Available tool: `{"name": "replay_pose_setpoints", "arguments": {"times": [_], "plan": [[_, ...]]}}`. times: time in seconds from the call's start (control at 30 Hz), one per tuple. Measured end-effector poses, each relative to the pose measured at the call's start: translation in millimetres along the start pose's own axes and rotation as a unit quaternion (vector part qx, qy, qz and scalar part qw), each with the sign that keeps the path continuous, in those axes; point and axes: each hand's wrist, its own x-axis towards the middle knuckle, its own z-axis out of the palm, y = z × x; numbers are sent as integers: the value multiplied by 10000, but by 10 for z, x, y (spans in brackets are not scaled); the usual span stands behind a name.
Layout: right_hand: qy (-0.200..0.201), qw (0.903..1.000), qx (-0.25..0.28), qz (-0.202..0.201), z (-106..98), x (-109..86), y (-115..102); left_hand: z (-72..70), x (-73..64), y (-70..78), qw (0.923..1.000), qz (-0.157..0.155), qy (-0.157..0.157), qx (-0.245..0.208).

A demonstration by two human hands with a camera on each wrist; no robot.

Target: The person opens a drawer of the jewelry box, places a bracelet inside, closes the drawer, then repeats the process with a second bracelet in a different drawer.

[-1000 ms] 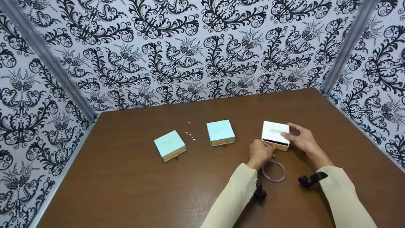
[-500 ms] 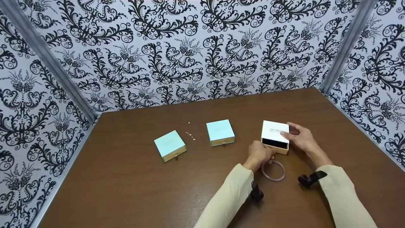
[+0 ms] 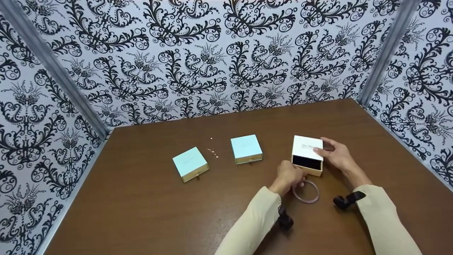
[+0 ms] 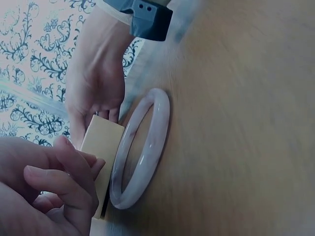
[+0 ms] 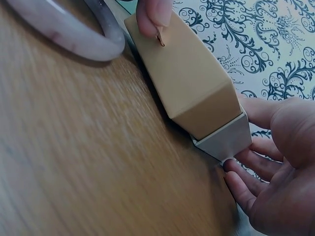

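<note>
A white drawer-style gift box [image 3: 306,145] with small print on its lid sits at the right of the table. Its tan drawer [image 5: 182,73] is partly pulled out toward me, showing a black inside. My left hand [image 3: 291,174] pinches the small pull tab [image 5: 160,40] on the drawer's front between thumb and finger. With thumb on the lid and fingers along the far right side, my right hand [image 3: 338,156] holds the white outer sleeve [image 5: 229,137]. A pale pinkish marbled bangle [image 4: 156,130] lies flat on the table just in front of the drawer, near my left hand.
Two light-blue drawer boxes with gold fronts, a left one [image 3: 190,163] and a middle one [image 3: 246,147], stand on the brown table [image 3: 159,219]. Small pale specks [image 3: 213,152] lie between them. Patterned wall panels [image 3: 198,63] rise behind and at both sides.
The drawer has slid farther out of its white sleeve toward me, and my left hand has moved back with it. My right hand and the bangle stay nearly in place.
</note>
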Motion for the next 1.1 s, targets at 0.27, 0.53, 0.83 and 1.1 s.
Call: {"name": "replay_pose_setpoints", "arguments": {"times": [0.27, 0.53, 0.83, 1.1], "plan": [[-18, 10000, -50, 48, -8, -7, 13, -9, -44, -29, 9998, -93, -133, -70], [-96, 9999, -110, 7, -10, -9, 7, -47, -78, -49, 9993, -157, -277, -193], [-42, 9999, -110, 0, -2, -6, -7, -60, -96, -68, 9993, -211, -301, -112], [-41, 9999, -93, 7, -6, -9, -5, -64, -135, -69, 9995, -106, -295, -76]]}}
